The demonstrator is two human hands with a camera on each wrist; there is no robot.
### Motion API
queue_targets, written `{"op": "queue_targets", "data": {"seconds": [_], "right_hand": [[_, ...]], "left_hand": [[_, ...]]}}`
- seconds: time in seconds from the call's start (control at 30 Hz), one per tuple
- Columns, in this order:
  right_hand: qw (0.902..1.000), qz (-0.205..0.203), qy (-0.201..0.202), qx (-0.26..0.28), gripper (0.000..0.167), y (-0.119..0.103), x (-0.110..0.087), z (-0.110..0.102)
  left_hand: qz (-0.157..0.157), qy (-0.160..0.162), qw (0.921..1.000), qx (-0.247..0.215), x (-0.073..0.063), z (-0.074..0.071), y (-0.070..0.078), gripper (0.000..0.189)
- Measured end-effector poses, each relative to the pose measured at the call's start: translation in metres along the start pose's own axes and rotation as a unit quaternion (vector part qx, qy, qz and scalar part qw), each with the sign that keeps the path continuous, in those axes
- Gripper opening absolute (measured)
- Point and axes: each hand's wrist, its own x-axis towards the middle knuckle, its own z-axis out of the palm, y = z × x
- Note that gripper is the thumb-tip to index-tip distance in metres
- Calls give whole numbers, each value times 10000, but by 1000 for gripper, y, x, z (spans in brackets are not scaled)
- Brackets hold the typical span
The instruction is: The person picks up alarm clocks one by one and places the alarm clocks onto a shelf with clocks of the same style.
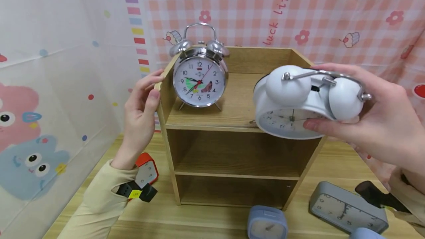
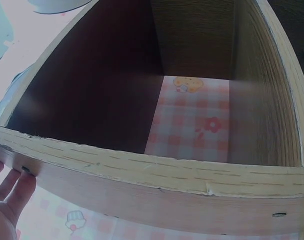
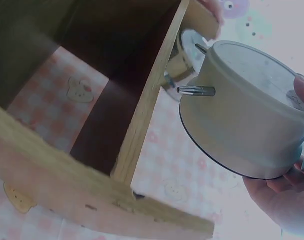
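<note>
My right hand [image 1: 382,117] grips a white twin-bell alarm clock [image 1: 289,102], thumb across its face and fingers behind. The clock is tilted, its bells toward the head camera, and overlaps the right part of a small wooden shelf's [image 1: 212,121] top level. In the right wrist view, the clock's metal legs [image 3: 197,90] point toward the shelf. My left hand [image 1: 139,113] rests against the outer left side of the shelf, thumb tip near the front edge; its fingertips [image 2: 25,175] touch the side panel. A silver twin-bell alarm clock [image 1: 199,80] stands upright at the top level's left.
On the wooden table, a red clock [image 1: 146,169] sits behind my left wrist. A blue clock [image 1: 267,224] stands before the shelf, a grey rectangular clock [image 1: 346,209] to the right, and another blue thing [image 1: 365,234] at the bottom edge. A checked cloth [image 1: 318,10] hangs behind.
</note>
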Motion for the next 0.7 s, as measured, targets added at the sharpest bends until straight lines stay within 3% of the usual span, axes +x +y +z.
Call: {"op": "queue_targets", "data": {"seconds": [0.27,0.53,0.7], "right_hand": [[9998,201,-57,24,93,8,22,-7],[9981,194,-497,306,87,8,45,-8],[9966,229,-668,436,82,7,55,-10]], "left_hand": [[7,-27,9999,148,1,0,-1,49],[-35,51,9999,-104,-1,0,-1,49],[-18,33,10000,-35,0,0,-3,50]]}}
